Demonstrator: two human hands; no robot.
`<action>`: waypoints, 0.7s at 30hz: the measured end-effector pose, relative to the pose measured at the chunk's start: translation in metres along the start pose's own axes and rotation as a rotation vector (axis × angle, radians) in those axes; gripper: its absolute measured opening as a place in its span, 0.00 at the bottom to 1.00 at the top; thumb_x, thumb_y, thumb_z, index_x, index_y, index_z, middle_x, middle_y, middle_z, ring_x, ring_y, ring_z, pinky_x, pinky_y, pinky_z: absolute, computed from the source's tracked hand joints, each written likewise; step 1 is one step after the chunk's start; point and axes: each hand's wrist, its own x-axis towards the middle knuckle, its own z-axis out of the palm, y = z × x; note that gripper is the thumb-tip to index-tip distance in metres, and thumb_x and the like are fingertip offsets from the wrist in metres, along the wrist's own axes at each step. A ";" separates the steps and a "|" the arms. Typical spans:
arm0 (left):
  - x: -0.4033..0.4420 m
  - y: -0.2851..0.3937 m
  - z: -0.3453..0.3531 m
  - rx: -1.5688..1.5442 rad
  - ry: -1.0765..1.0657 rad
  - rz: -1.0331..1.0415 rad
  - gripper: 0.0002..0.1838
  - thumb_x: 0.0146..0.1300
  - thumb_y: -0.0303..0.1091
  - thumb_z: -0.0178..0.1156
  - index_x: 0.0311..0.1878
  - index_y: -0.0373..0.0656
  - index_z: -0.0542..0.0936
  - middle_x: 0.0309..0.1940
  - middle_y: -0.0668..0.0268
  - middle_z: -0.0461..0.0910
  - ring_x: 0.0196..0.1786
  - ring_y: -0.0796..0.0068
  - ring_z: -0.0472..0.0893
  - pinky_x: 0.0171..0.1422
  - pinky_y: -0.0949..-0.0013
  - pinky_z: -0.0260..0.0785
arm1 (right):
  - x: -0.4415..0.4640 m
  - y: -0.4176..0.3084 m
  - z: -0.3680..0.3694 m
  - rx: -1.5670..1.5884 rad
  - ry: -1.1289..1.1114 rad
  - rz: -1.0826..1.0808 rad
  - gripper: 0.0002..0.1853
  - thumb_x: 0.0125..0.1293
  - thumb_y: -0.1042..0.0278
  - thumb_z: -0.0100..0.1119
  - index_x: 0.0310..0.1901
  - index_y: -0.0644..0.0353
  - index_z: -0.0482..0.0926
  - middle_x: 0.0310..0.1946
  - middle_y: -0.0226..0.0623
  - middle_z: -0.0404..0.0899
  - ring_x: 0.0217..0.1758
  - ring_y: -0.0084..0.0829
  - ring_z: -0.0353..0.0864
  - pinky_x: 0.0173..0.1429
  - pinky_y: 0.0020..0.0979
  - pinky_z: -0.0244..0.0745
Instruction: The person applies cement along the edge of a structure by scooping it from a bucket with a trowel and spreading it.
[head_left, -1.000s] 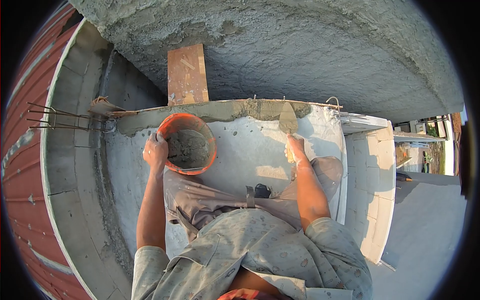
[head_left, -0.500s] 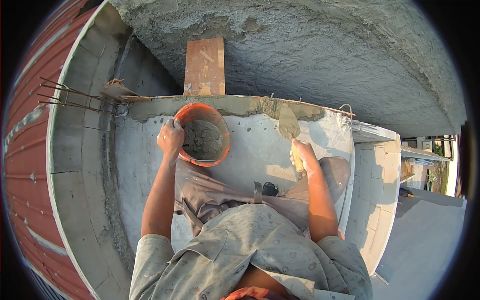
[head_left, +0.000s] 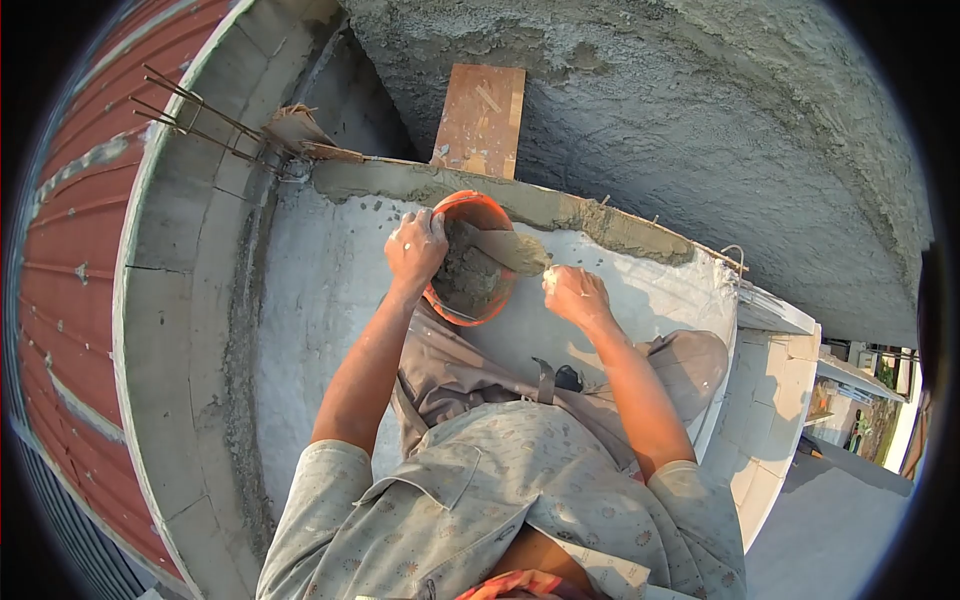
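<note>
My left hand grips the rim of an orange bucket, which tilts on its side edge near my knee. Grey wet mortar lies inside it. With my right hand I hold a trowel by its handle, fingers closed round it. Its blade reaches over the bucket's right rim, the tip inside above the mortar. A band of wet mortar runs along the far edge of the white slab, thicker toward the right.
A wooden board stands up behind the slab edge. Bent rebar sticks out at the left, and a hooked rod at the right. A rough grey wall rises beyond. Red roofing lies left, past a block wall.
My right hand has brought the trowel left from the mortar band to the bucket, blade now over its rim. The bucket is tilted more. The whole view has shifted and turned a little.
</note>
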 end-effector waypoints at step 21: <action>0.005 -0.018 -0.004 -0.012 0.068 0.051 0.11 0.68 0.42 0.61 0.36 0.46 0.85 0.31 0.55 0.84 0.33 0.48 0.84 0.38 0.52 0.77 | -0.004 0.132 -0.028 0.523 -0.008 0.076 0.15 0.66 0.56 0.63 0.45 0.59 0.85 0.28 0.38 0.83 0.29 0.35 0.84 0.34 0.36 0.78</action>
